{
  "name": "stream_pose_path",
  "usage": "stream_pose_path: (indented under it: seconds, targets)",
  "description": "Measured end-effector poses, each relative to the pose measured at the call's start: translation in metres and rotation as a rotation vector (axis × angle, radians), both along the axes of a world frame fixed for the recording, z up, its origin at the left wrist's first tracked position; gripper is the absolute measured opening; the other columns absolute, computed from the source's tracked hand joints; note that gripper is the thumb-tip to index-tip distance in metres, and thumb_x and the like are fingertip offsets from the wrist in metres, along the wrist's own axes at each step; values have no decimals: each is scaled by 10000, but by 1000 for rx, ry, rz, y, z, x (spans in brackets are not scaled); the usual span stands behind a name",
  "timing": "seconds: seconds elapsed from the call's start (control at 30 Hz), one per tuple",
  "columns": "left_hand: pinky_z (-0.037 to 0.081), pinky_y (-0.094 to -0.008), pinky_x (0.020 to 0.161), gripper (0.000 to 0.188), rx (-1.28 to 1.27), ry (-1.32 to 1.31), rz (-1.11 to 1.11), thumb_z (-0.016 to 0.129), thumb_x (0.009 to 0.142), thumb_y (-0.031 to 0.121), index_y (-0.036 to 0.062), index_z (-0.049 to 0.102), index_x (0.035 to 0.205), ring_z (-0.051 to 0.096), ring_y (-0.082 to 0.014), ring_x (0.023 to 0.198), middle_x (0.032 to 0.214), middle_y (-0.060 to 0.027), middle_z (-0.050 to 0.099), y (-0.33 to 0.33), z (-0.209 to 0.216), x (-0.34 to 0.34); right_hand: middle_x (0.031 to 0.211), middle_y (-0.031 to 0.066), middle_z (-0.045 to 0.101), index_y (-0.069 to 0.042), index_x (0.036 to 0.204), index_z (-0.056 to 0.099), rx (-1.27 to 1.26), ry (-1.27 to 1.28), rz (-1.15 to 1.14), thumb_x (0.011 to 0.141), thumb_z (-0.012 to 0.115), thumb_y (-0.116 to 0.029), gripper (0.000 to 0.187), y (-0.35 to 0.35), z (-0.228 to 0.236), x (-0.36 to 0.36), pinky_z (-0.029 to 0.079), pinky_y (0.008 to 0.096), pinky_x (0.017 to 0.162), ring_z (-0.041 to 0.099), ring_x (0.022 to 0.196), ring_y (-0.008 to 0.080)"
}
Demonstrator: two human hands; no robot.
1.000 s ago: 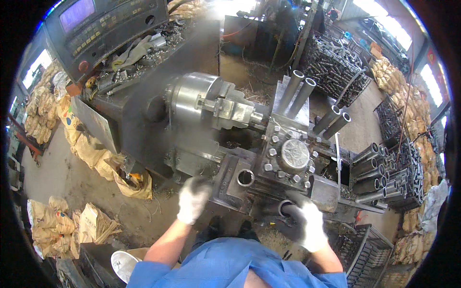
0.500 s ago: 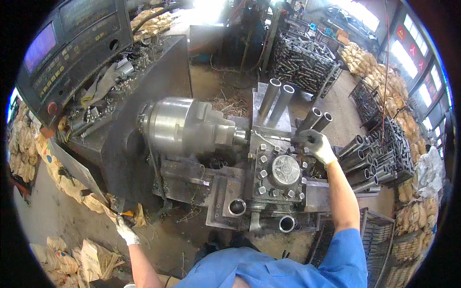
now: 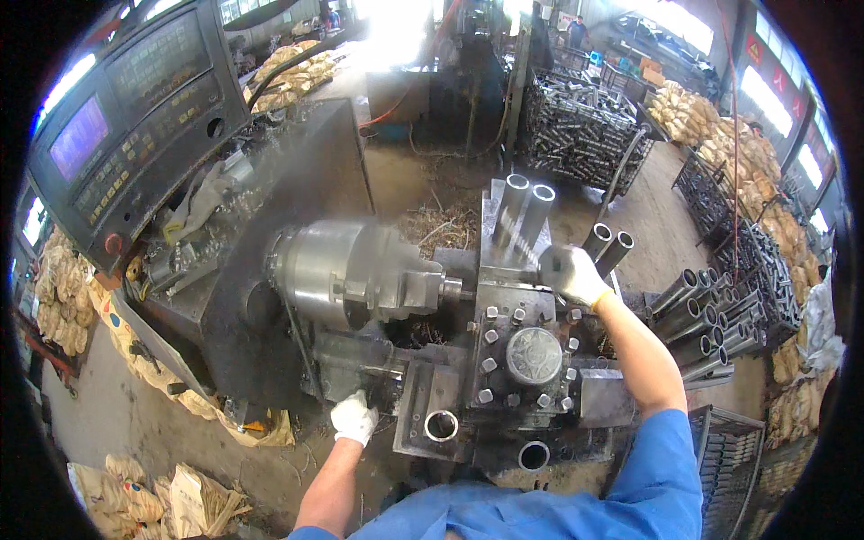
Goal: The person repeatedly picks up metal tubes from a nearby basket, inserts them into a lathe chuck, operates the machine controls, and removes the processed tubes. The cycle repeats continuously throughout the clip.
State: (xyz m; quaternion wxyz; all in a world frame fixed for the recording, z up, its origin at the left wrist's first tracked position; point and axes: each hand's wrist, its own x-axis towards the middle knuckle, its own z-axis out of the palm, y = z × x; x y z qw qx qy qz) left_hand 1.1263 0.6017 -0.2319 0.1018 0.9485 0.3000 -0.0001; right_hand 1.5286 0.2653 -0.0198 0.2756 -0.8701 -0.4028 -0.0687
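My left hand (image 3: 353,418), in a white glove, is beside the lathe bed below the chuck; its fingers are bunched and hard to make out. My right hand (image 3: 578,277), in a white glove with darkened fingers, is curled at the back right of the tool post (image 3: 533,355). What lies in its fingers is hidden. The steel chuck (image 3: 337,274) looks blurred at its jaws, with a short metal piece (image 3: 453,290) sticking out toward the tool post. Two steel tubes (image 3: 537,216) stand upright behind my right hand.
A control panel (image 3: 117,153) with a lit screen stands at the left. More tubes (image 3: 697,315) are stacked at the right, near a wire crate (image 3: 720,459). Tube ends (image 3: 441,426) show at the near side of the machine. Filled sacks (image 3: 193,499) lie at lower left.
My left hand has left the edge of the sheet-metal guard and moved right and up, to beside the bed. My right hand has shifted slightly left relative to the tool post. The view has tilted a little.
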Motion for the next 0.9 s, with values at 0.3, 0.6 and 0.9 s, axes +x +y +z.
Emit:
stream_pose_path:
  seconds: [0.3, 0.6, 0.9]
  targets:
    - [537, -425, 652, 381, -1215, 12, 82, 689, 890, 405, 54, 770, 1014, 660, -223, 738, 849, -100, 730, 55, 73, 117, 1039, 210, 763, -34, 1082, 745, 503, -328, -90, 867, 747, -125, 234, 118, 129, -44, 609, 444, 814, 764, 891, 372]
    - [572, -437, 574, 377, -1435, -706, 513, 623, 1066, 356, 61, 670, 1297, 680, -233, 682, 950, -103, 751, -4, 66, 72, 940, 219, 768, -53, 994, 785, -513, 79, 454, 889, 718, -351, 323, 124, 43, -6, 577, 504, 827, 741, 894, 426]
    - [264, -675, 1241, 516, 387, -487, -628, 695, 871, 215, 90, 659, 1370, 498, -434, 1422, 1519, -235, 550, -57, 198, 174, 1015, 195, 792, -15, 1054, 796, -834, 185, 619, 792, 854, -512, 565, 194, -45, 5, 579, 460, 810, 743, 872, 354]
